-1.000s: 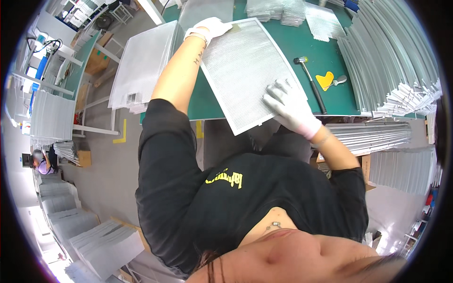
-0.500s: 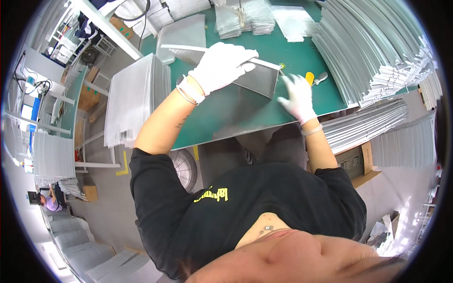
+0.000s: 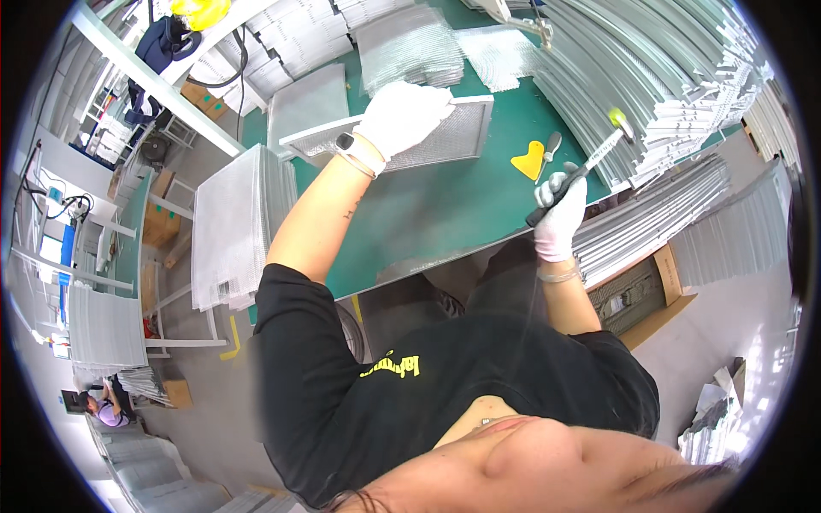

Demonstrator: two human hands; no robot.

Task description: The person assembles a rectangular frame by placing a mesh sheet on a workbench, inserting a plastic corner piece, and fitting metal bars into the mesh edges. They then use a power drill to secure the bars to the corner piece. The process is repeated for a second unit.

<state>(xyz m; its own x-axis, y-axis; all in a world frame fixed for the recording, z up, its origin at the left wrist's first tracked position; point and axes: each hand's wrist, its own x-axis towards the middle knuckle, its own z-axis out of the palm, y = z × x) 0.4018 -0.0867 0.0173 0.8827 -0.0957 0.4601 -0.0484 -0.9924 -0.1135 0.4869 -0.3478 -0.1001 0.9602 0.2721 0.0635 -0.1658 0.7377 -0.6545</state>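
Meanwhile the gloved left hand (image 3: 402, 115) clamps the top edge of a framed mesh filter (image 3: 428, 137), tilted up mid-table (image 3: 445, 214); well apart, the right hand (image 3: 560, 214) grips a hammer (image 3: 581, 171) over the near edge.

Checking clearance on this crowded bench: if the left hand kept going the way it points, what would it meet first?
Probably the loose mesh sheets just beyond the framed filter panel that the left hand holds; depth is unclear.
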